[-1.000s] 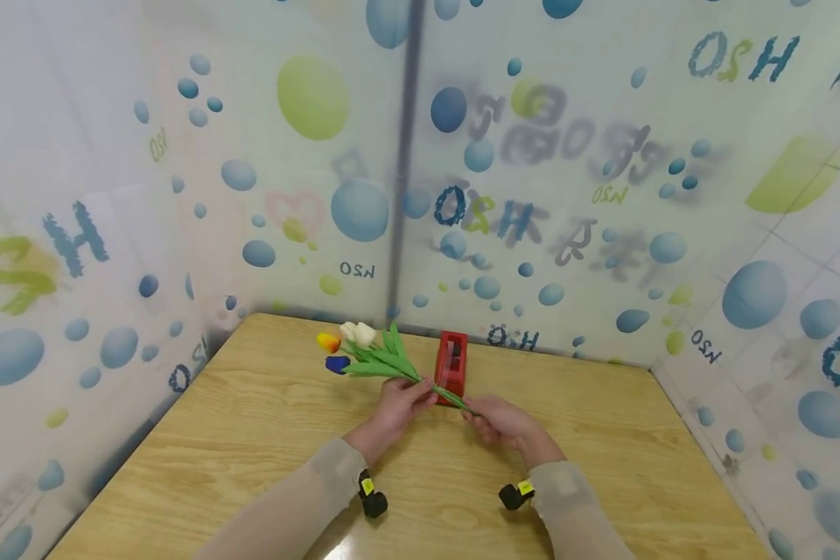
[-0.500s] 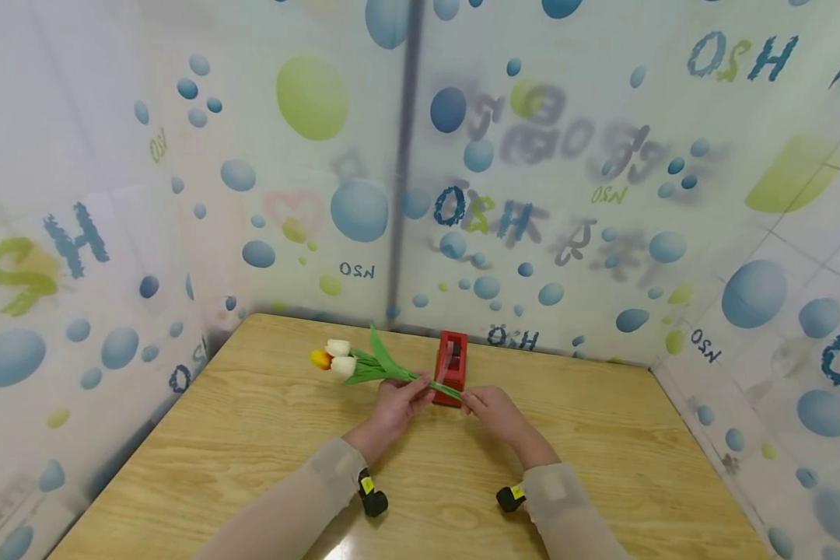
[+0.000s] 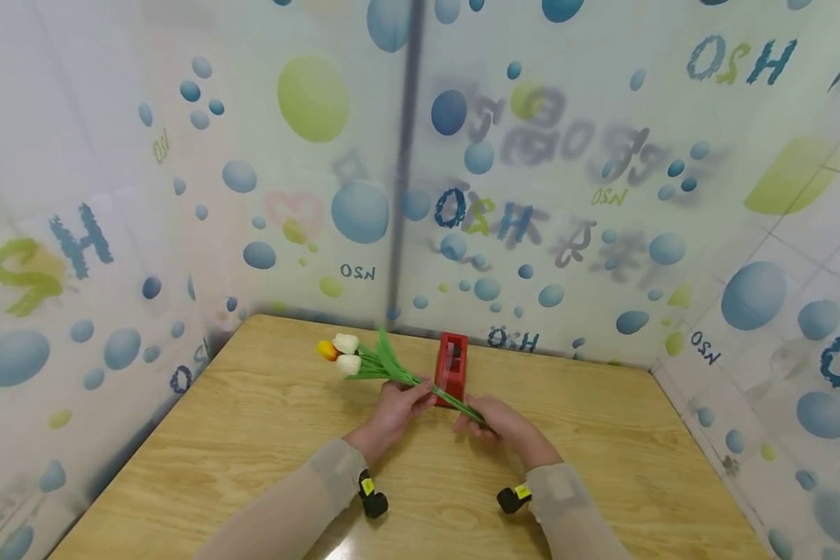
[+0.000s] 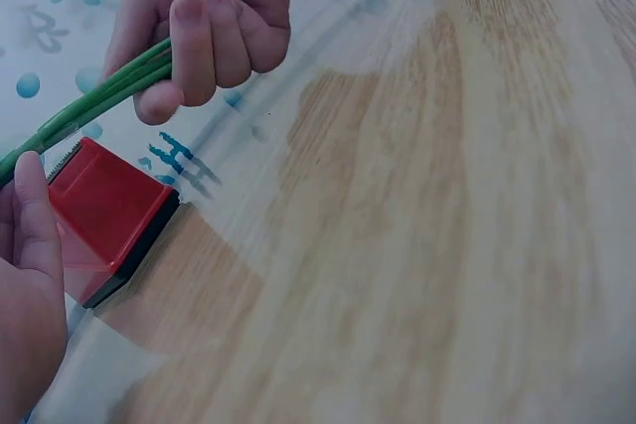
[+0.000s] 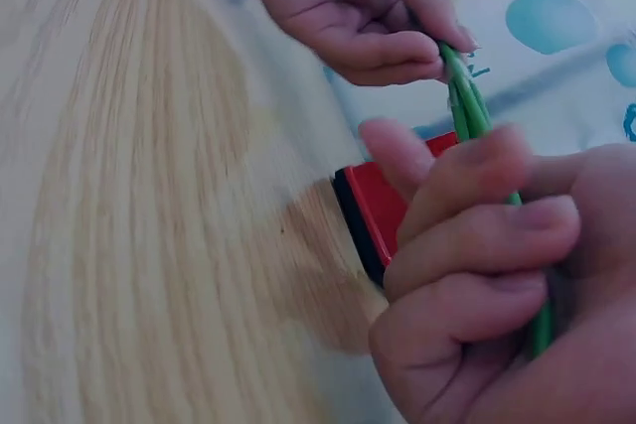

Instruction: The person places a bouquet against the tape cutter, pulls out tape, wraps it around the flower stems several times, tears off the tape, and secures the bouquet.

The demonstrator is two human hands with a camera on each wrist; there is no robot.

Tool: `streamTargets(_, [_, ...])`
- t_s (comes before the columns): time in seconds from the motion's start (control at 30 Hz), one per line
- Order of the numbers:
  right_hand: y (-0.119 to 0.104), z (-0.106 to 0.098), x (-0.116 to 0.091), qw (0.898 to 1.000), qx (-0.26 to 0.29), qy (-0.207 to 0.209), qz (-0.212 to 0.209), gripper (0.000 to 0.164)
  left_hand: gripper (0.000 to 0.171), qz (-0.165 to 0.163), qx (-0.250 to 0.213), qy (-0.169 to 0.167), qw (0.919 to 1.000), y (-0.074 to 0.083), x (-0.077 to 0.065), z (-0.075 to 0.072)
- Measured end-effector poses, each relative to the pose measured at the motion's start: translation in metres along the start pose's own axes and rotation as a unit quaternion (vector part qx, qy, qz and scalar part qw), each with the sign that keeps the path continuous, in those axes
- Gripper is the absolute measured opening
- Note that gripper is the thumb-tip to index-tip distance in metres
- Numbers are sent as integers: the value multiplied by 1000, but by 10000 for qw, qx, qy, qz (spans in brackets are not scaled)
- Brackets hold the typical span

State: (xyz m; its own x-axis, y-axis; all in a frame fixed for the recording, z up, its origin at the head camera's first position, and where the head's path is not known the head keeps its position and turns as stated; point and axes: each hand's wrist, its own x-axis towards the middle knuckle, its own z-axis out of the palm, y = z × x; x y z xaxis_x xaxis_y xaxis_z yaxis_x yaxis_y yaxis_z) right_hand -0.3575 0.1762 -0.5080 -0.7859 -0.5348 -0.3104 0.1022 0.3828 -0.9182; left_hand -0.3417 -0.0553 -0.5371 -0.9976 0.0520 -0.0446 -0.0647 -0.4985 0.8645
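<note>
Tulip bunch [image 3: 390, 364]; axis ten-to-four o'clock; left hand [image 3: 395, 408] pinching mid-length, nearer blooms [image 3: 348, 365]; right hand [image 3: 497, 418] curled round lower stems [image 3: 453, 400]; red tape dispenser [image 3: 451, 379] beyond, twelve o'clock.

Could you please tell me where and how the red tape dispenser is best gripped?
I'd grip the red tape dispenser across its long sides, far half, from above: its body is narrow, and green stems cross its near end.
</note>
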Motion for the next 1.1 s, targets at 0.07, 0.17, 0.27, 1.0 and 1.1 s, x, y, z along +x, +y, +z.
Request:
streamTargets(0.07, [2,0,0,9975,610,-298,192,65,18,16,48,-13,10000,0,-1,0])
streamTargets(0.17, [4,-1,-1,9902,1232,-586,289,56,13,-1,52,46,10000,0,-2,2])
streamTargets(0.27, [4,-1,-1,9872,1446,-596,299,47,14,15,52,62,10000,0,-1,3])
streamTargets(1.0, [-4,9,6,9587,-2125,1456,-1204,42,18,-119,-197,231,9995,1,0,0])
streamTargets(1.1, [-6,10,5,9527,-2372,1485,-1188,44,11,-149,-135,315,9993,0,0,-1])
